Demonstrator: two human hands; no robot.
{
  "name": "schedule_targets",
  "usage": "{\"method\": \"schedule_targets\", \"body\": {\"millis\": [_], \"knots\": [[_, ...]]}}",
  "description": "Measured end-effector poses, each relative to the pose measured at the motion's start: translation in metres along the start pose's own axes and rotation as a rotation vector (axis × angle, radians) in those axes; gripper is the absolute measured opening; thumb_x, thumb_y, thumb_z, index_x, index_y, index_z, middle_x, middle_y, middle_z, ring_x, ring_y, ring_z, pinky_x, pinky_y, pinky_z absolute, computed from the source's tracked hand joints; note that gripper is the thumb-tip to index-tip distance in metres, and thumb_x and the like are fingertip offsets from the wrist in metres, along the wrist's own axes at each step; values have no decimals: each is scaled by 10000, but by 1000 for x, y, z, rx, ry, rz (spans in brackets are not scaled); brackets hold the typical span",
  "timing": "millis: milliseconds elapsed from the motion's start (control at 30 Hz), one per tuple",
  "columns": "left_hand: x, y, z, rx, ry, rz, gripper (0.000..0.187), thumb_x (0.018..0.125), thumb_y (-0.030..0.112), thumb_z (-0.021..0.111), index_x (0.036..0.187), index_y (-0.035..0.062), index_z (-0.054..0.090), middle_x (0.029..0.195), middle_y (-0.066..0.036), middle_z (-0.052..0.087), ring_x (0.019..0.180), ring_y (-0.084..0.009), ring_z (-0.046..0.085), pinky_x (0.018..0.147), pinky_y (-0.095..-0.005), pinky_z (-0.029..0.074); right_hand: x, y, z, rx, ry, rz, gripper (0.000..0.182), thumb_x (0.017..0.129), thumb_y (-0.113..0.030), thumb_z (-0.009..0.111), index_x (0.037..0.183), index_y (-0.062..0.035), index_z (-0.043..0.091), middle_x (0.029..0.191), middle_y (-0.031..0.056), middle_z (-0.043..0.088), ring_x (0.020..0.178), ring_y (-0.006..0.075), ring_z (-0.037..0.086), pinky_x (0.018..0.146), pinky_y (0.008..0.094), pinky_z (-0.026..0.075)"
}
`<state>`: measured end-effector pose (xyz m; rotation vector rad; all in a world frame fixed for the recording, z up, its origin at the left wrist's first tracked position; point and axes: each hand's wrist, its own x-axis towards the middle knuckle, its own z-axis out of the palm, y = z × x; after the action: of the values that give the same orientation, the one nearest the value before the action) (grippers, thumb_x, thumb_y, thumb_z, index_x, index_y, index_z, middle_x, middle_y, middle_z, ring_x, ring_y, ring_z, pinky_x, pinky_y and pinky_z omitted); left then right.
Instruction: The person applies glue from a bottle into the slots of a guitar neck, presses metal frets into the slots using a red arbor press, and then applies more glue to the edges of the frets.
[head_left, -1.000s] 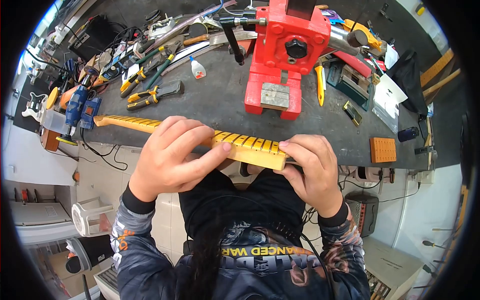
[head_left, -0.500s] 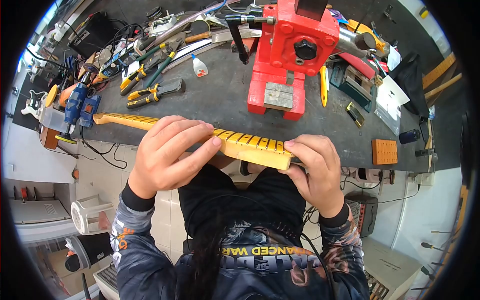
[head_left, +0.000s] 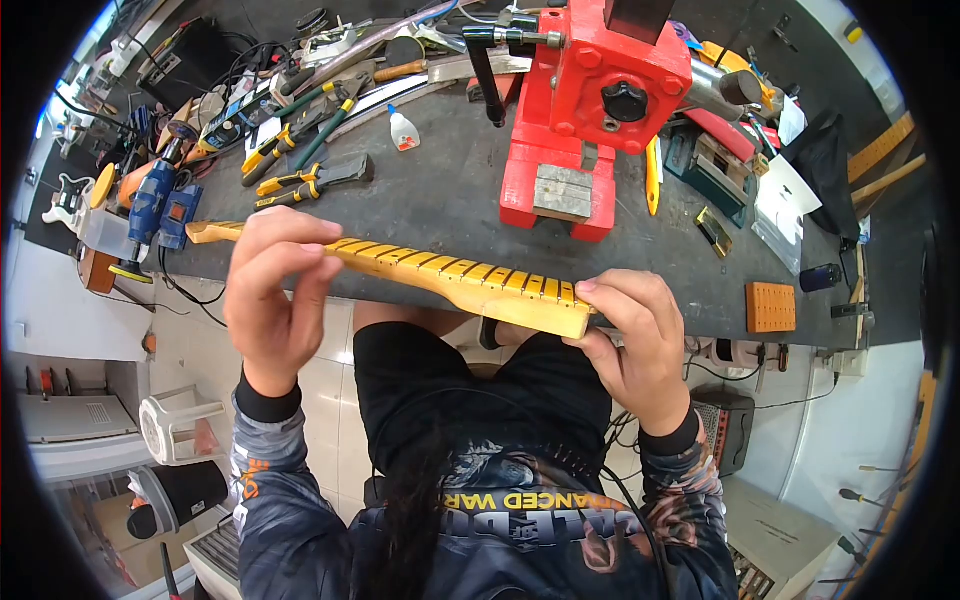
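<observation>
A pale wooden guitar neck (head_left: 480, 290) with a fretted fingerboard lies slantwise along the front edge of the workbench, its headstock at the left and its squared heel at the right. My right hand (head_left: 640, 335) pinches the heel end, thumb below and fingers on top. Around the headstock side, my left hand (head_left: 280, 290) has its fingers curled over the neck and covers part of it. Whether the left thumb touches the wood is hard to see.
Behind the neck stands a red press (head_left: 570, 120) on the dark workbench (head_left: 430, 200). Pliers (head_left: 315, 182), a small white bottle (head_left: 403, 131) and a blue rotary tool (head_left: 155, 200) lie to the left. An orange block with holes (head_left: 770, 307) sits at the right.
My left hand has slid left along the neck toward the headstock, uncovering more frets. My right hand keeps its hold on the heel.
</observation>
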<state>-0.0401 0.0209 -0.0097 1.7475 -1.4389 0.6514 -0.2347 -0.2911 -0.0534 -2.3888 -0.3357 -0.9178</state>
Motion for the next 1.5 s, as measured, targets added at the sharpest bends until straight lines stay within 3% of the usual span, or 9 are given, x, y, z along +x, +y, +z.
{"method": "schedule_targets", "body": {"millis": [133, 233, 400, 567, 700, 800, 867, 967, 1500], "knots": [[-5, -3, -9, -17, 86, -62, 224, 1062, 20, 710, 1244, 12, 580, 1105, -219, 743, 1007, -310, 684, 954, -463, 555, 0, 0, 0, 5, -1, 2, 521, 871, -238, 865, 1336, -99, 675, 1218, 83, 718, 1021, 322, 711, 870, 455, 565], [0, 1, -3, -101, 315, -135, 189, 1068, 31, 713, 1205, 3, 587, 1083, -219, 742, 985, -301, 677, 888, -417, 577, 1, -1, -1, 6, 3, -4, 517, 864, -229, 871, 1327, -101, 681, 1216, 83, 716, 1019, 320, 710, 870, 455, 565], [-15, -11, -25, -47, 217, -164, 213, 1094, 65, 689, 1245, -4, 556, 1075, -245, 750, 1036, -311, 717, 918, -434, 601, 0, -2, -2, 0, 4, -40, 547, 819, -200, 890, 1319, -99, 695, 1214, 83, 707, 1007, 318, 709, 876, 453, 560], [-1, 0, -8, -111, 391, -223, 167, 1103, 53, 669, 1216, -5, 560, 1110, -278, 761, 968, -306, 745, 931, -436, 615, 4, -7, -5, -5, 6, -65, 577, 790, -186, 899, 1323, -100, 697, 1213, 76, 698, 1007, 310, 709, 875, 456, 558], [-8, -1, -13, -153, 378, -309, 182, 1117, 89, 666, 1215, -14, 552, 1094, -279, 760, 923, -294, 735, 913, -423, 611, 5, -9, -7, -4, 7, -79, 597, 764, -177, 910, 1319, -109, 699, 1211, 68, 693, 1007, 298, 707, 876, 453, 559], [-8, -4, -15, -161, 341, -318, 230, 1163, 199, 611, 1183, -27, 569, 1034, -260, 755, 877, -281, 706, 852, -397, 593, 4, -8, -7, -2, 7, -88, 625, 743, -179, 920, 1323, -112, 696, 1211, 61, 693, 1004, 291, 706, 873, 447, 559], [-8, -11, -17, -181, 270, -239, 366, 1198, 325, 531, 1079, -18, 573, 944, -225, 733, 815, -263, 657, 773, -367, 547, 5, -9, -7, -10, 13, -94, 638, 736, -179, 926, 1327, -115, 692, 1207, 57, 692, 1002, 287, 705, 869, 442, 557], [-7, -16, -15, -149, 287, -289, 475, 1205, 417, 479, 975, 6, 542, 853, -199, 705, 777, -232, 634, 738, -325, 499, 5, -11, -7, -27, 19, -102, 650, 736, -184, 933, 1334, -121, 685, 1197, 47, 690, 993, 274, 702, 860, 432, 555], [-8, -18, -13, -155, 317, -385, 468, 1229, 378, 412, 894, 56, 468, 811, -151, 629, 749, -197, 532, 742, -346, 431, 7, -15, -6, -109, 70, -159, 537, 830, -246, 895, 1321, -171, 692, 1160, -11, 693, 935, 197, 699, 861, 395, 535]]}}
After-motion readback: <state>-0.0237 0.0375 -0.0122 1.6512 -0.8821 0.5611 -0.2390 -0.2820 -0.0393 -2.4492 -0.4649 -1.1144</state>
